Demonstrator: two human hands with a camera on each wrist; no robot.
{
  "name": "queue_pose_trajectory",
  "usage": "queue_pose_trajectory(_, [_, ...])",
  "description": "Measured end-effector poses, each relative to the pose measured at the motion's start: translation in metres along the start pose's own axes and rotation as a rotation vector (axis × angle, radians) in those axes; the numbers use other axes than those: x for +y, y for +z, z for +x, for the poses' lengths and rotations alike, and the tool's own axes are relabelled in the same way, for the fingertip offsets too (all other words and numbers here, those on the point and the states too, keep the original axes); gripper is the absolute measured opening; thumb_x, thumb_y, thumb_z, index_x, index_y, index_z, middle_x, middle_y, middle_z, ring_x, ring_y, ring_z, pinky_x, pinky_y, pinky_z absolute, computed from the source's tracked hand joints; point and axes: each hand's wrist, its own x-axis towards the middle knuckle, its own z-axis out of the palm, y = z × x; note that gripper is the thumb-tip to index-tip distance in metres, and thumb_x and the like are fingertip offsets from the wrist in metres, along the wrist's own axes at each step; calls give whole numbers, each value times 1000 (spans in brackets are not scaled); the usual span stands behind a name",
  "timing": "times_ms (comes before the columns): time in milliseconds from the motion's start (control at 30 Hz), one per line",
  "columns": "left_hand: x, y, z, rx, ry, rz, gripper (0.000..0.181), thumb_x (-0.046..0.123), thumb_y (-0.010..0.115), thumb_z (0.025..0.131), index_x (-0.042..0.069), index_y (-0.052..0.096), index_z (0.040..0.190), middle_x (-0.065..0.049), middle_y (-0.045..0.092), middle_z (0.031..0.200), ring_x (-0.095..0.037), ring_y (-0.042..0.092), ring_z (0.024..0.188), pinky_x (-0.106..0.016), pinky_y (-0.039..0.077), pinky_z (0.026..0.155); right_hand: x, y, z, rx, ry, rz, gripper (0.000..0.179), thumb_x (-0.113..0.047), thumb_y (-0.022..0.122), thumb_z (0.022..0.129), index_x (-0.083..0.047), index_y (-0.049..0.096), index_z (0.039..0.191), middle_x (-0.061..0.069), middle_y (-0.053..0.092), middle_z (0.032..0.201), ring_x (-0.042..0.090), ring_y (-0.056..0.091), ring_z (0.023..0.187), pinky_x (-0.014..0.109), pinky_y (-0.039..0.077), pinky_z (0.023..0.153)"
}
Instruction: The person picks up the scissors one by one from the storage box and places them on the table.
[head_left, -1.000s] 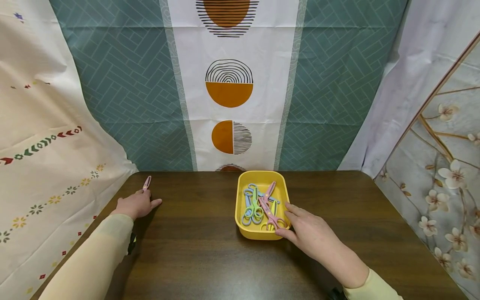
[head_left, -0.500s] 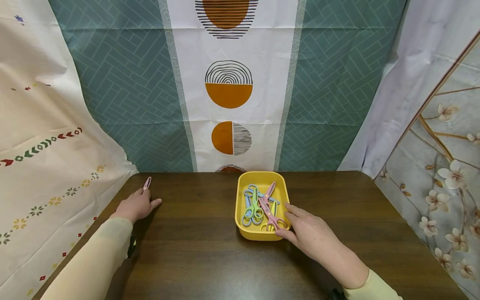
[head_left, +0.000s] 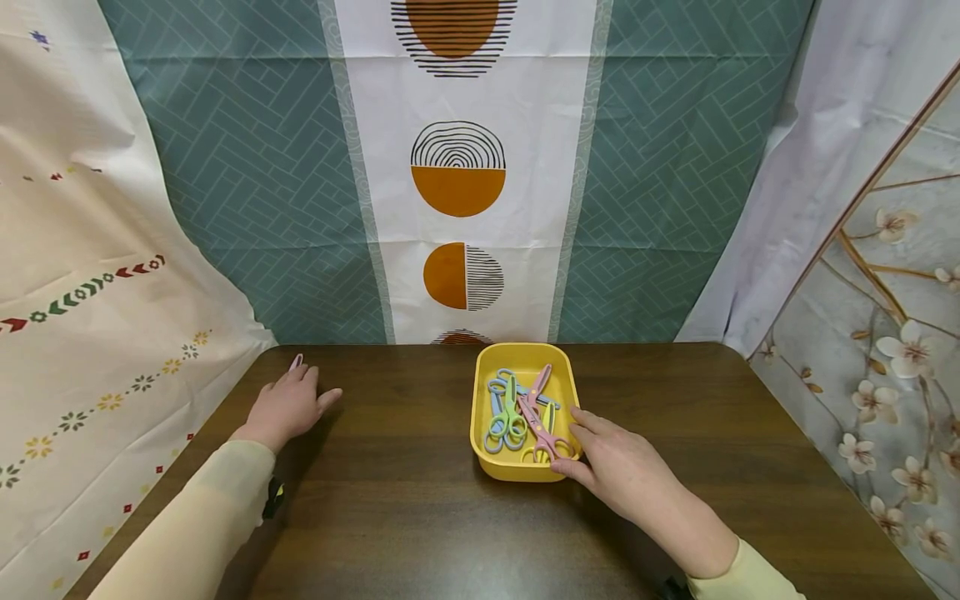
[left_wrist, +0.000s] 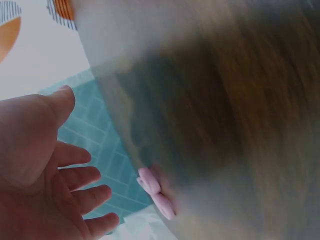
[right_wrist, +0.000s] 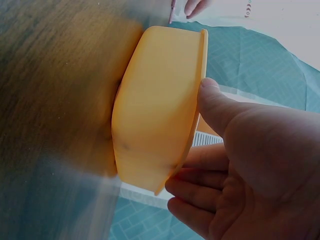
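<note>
At the table's far left corner, my left hand (head_left: pixel 285 408) hovers over a pair of pink scissors (head_left: pixel 296 362), covering most of it in the head view. In the left wrist view the pink scissors (left_wrist: pixel 159 196) lie on the tabletop, apart from the spread, relaxed fingers. My right hand (head_left: pixel 626 462) holds the near right corner of a yellow plastic bin (head_left: pixel 517 472), thumb at the front rim and fingers along the right side. Inside lie several scissors: green (head_left: pixel 511 404), blue (head_left: pixel 495 425), pink (head_left: pixel 542 429) and yellow, partly overlapping.
The dark wooden table (head_left: pixel 390 500) has its far edge against a teal and white curtain (head_left: pixel 465 167) with orange shapes. A cream patterned cloth (head_left: pixel 112 375) hangs at the left. Floral fabric (head_left: pixel 892 400) borders the right side.
My left hand has come off the pink scissors and shifted slightly right and forward, its fingers now more extended. The scissors stay on the table. My right hand and the bin have not moved.
</note>
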Motion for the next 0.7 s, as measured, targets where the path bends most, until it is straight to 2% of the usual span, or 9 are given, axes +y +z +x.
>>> queue_pose_trajectory(100, [8,-2,-1,11,11,-1,80,46,57,114,-21,41,155,-44,39,162,-59,26,158,-80,30,117,0,0,0,8,-4,-1,65,-51,79,101,2,73,139,24,62,154,39,66,137,55,58,104])
queue_pose_trajectory(300, [24,-9,-3,57,56,-9,76,45,58,114,-18,45,154,-42,44,159,-58,38,152,-77,33,118,0,0,0,12,-3,-2,64,-51,78,101,0,74,138,23,62,154,39,66,136,55,58,103])
queue_pose_trajectory(500, [45,-13,-6,99,101,-16,75,44,59,114,-17,47,155,-39,46,160,-55,43,151,-73,32,121,0,0,1,14,-3,-4,66,-51,79,100,1,73,139,24,62,154,39,66,136,55,58,104])
queue_pose_trajectory(700, [65,-12,-11,112,129,-74,76,44,58,114,-15,43,160,-38,44,163,-54,43,152,-74,32,120,1,1,0,5,5,-11,69,-52,80,99,2,72,141,24,62,153,39,66,136,55,57,105])
